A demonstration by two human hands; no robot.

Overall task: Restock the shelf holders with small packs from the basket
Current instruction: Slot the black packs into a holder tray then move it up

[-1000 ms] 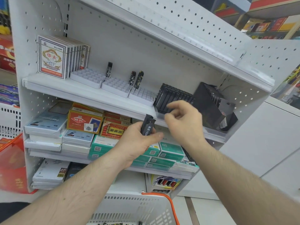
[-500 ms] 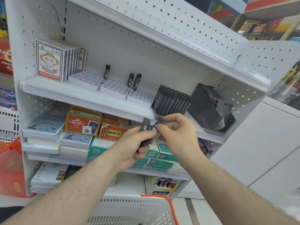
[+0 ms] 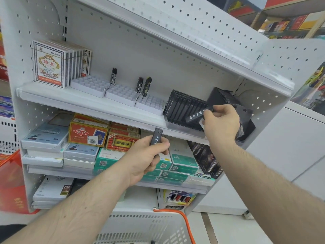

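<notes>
- A slim black pack (image 3: 196,115) is pinched in the curled fingers of the right hand (image 3: 220,124), held tilted just in front of the black slotted holder (image 3: 183,110) on the upper shelf (image 3: 84,101).
- A second dark pack (image 3: 157,137) is gripped upright by the left hand (image 3: 146,158), at 7 o'clock from the right hand, before the lower shelf's stacked boxes (image 3: 88,133).
- The white basket (image 3: 149,228), orange-handled, is seen at 6 o'clock.
- Three white trays (image 3: 121,93) lie at 9 o'clock from the holder.

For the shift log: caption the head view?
Right hand brings black pack to black holder; left hand holds another.
</notes>
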